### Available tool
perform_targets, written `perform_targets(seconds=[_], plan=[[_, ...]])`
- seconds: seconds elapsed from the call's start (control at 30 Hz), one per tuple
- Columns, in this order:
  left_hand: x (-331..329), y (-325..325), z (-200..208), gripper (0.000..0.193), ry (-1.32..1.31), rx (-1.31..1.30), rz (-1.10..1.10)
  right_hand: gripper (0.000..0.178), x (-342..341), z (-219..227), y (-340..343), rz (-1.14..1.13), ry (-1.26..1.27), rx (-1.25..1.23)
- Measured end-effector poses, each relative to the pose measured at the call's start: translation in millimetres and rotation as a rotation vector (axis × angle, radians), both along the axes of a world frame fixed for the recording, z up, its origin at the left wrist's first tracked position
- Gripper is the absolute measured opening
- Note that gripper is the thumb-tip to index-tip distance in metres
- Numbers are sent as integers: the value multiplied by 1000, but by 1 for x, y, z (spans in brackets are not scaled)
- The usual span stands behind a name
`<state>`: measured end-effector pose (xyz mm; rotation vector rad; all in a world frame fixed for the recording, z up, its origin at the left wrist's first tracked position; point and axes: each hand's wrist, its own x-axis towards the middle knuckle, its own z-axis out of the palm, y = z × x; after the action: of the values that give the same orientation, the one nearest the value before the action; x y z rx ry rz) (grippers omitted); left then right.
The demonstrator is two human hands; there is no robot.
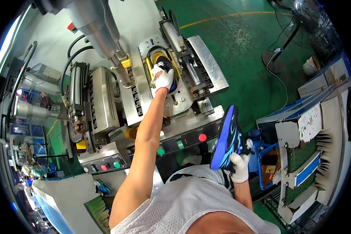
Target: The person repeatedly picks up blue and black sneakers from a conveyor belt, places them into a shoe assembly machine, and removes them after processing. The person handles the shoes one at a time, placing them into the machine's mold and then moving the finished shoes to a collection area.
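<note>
My left hand (163, 79), in a white knit glove, reaches forward into the metal press. Its fingers curl over a dark shoe (165, 61) seated in a yellow-lined holder (148, 67); blue shows at the shoe's near end. The hand covers much of this shoe. At the right, my right hand (240, 167), also gloved in white, holds a black and blue sneaker (225, 138) by its heel end. That sneaker is upended, its toe pointing away from me and its violet-blue sole side turned left. It is apart from the press.
Red and green buttons line the press's front panel (181, 143). A thick metal cylinder (95, 29) hangs over its left part. A second press station (102, 99) stands left. On the right are a brush-edged rack (300, 171), a blue basket (262, 150) and a standing fan (296, 31).
</note>
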<state>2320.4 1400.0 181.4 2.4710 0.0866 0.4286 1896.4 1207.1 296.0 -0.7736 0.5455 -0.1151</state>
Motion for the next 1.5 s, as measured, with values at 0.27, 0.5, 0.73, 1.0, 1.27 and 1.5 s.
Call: perform_targets(seconds=[0.27, 0.5, 0.73, 1.0, 1.27, 1.5], plan=[[31, 23, 62, 61, 277, -101, -47, 55, 11, -28, -12, 37, 106, -152], [-148, 75, 174, 47, -104, -369, -95, 32, 133, 16, 22, 180, -45, -407], [-358, 178, 153, 45, 209, -359, -230, 53, 425, -29, 83, 538, -59, -1182], [-575, 232, 10, 39, 393, -371, 755, 62, 495, -131, 105, 711, -39, -1777], [-658, 240, -113, 46, 498, -161, 1291, 72, 534, -130, 78, 764, -144, -1905], [-725, 265, -95, 60, 652, -134, 1204, 80, 165, -92, 222, 757, -955, -2061]])
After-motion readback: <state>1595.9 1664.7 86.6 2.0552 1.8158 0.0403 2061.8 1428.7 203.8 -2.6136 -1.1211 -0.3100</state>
